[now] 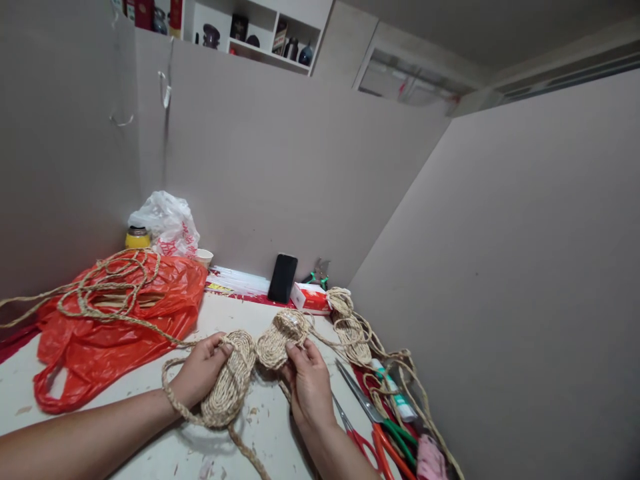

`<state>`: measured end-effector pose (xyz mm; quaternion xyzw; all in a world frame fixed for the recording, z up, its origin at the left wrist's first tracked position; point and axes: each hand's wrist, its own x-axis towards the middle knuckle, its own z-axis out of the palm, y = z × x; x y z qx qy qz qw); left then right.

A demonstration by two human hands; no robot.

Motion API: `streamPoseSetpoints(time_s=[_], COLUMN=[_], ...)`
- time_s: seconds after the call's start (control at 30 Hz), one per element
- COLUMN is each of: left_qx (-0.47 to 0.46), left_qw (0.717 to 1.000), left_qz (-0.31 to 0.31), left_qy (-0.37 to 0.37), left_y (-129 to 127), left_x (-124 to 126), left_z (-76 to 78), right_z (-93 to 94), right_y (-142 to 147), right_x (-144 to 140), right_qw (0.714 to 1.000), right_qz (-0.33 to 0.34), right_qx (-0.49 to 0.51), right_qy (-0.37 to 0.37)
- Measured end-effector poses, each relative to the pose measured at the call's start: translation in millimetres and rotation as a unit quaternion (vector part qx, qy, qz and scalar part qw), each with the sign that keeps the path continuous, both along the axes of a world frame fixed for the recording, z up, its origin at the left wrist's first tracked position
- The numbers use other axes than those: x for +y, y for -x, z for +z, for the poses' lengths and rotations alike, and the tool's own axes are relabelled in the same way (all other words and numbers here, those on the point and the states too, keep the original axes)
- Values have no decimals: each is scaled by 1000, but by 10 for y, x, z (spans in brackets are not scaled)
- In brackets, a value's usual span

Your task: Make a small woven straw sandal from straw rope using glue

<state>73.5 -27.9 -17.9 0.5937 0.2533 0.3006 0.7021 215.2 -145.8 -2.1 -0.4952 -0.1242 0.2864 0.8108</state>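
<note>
Between thumb and fingers, my left hand [203, 367] grips a woven straw sole [231, 383], an oblong coil of braided straw cord. A loop of loose braided cord [175, 400] runs round my left wrist, and another end hangs below the sole. My right hand [307, 377] is closed on a smaller straw slipper [280, 340], its thumb on the near face and a raised strap at the far end. The two woven pieces are held side by side over the table, close together at their upper ends. The fingers behind both pieces are partly hidden.
Left, a red plastic bag [165, 293] bears coiled straw cord [107, 287]. A phone [283, 278] leans at the back by a red-and-white box [313, 298]. Scissors [367, 400], a tube [395, 393] and more woven straw [353, 337] lie right. Grey partitions [280, 153] enclose the table.
</note>
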Motion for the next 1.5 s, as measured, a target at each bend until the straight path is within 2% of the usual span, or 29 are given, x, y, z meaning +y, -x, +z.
streamPoseSetpoints(time_s=[0.13,0.3,0.4,0.5,0.63,0.77,0.83,0.93,1.07,1.23,1.37,1.5], left_qx=[5,12,10,6,1,6,13,20,22,22,11,15], left_qw=[1000,1000,1000,1000,999,999,998,998,998,999,999,999], left_qz=[-6,-5,-8,-11,-5,-7,-1,1,-5,-3,-9,-2], left_qy=[-5,-15,-18,-21,-36,-49,-57,-57,-50,-49,-45,-45], left_y=[10,27,23,16,19,17,11,5,16,28,31,35], left_x=[8,10,14,18,22,23,20,6,-18,-21,-16,-15], left_z=[-8,17,11,0,1,4,17,59,113,104,100,103], right_z=[24,26,-29,-71,58,344,442,475,410,413,465,446], right_y=[-89,-363,-546,-753,-1175,-1702,-1927,-2166,-2329,-2367,-2256,-1977], right_x=[8,5,28,66,80,91,123,189,221,105,20,-3], right_qw=[1000,997,992,975,928,854,818,775,746,749,774,793], right_qz=[-23,-60,-48,-19,-28,-128,-153,-154,-119,-123,-149,-157], right_qx=[-11,-42,-77,-123,-224,-348,-379,-391,-396,-414,-454,-505], right_qy=[3,32,91,184,297,364,405,472,522,503,416,303])
